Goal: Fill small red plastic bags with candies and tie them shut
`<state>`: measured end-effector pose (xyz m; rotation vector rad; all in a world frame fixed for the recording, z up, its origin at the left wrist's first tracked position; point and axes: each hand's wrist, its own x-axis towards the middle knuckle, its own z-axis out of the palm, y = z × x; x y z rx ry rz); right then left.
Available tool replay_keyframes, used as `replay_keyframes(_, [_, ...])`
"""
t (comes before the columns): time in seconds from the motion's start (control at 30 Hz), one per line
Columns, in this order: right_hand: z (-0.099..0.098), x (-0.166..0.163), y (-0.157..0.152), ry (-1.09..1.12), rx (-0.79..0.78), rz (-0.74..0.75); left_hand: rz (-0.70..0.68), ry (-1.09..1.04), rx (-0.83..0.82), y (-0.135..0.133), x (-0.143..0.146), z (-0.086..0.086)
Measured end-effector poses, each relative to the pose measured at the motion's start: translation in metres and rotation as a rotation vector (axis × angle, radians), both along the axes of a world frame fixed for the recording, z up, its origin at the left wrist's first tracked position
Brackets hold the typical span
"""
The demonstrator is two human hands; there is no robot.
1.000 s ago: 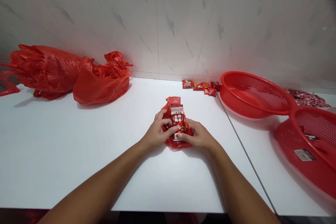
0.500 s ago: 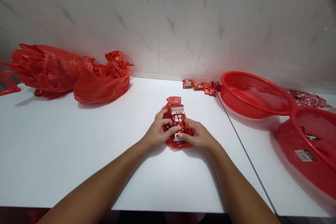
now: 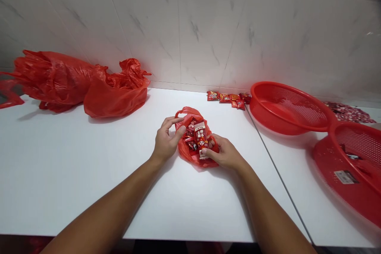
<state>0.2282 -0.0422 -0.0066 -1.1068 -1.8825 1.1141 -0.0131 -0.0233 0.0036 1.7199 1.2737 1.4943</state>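
Note:
A small red plastic bag (image 3: 186, 154) lies on the white table in front of me, its mouth spread wide. Several small red wrapped snacks (image 3: 190, 137) show inside it. My left hand (image 3: 168, 139) grips the bag's upper left edge between thumb and fingers. On the other side, my right hand (image 3: 224, 152) pinches the lower end of a long red-and-cream snack packet (image 3: 201, 137), thumb on top. The bag's right handle loops by those fingers, which are partly hidden. The packet rests over the bag's opening, on its right side.
At the back left lie a bundle of red bags (image 3: 56, 77) and a bulging red bag (image 3: 116, 99). Several small packets (image 3: 224, 97) sit along the wall. Two red plastic baskets (image 3: 288, 125), (image 3: 330, 170) stand at the right, with patterned red material (image 3: 351, 112) behind.
My left hand has let go of the packet and moved left, pulling the bag's edge outward. The bag's mouth is wider and its contents show. My right hand still holds the packet.

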Motion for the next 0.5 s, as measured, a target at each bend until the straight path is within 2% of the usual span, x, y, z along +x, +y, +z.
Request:
replay_keyframes(0.17, [-0.005, -0.002, 0.005, 0.080, 0.047, -0.169, -0.013, 0.010, 0.118, -0.008, 0.003, 0.001])
replay_keyframes(0.3, [-0.006, 0.001, 0.008, 0.208, 0.146, -0.370, 0.020, -0.012, 0.193, -0.011, 0.006, 0.003])
replay_keyframes(0.43, [0.001, 0.007, 0.007, 0.373, 0.322, -0.591, 0.193, -0.092, 0.343, -0.009, 0.002, 0.010])
replay_keyframes(0.5, [0.008, 0.011, 0.004, 0.451, 0.495, -0.689, 0.315, -0.109, 0.433, -0.008, -0.003, 0.017])
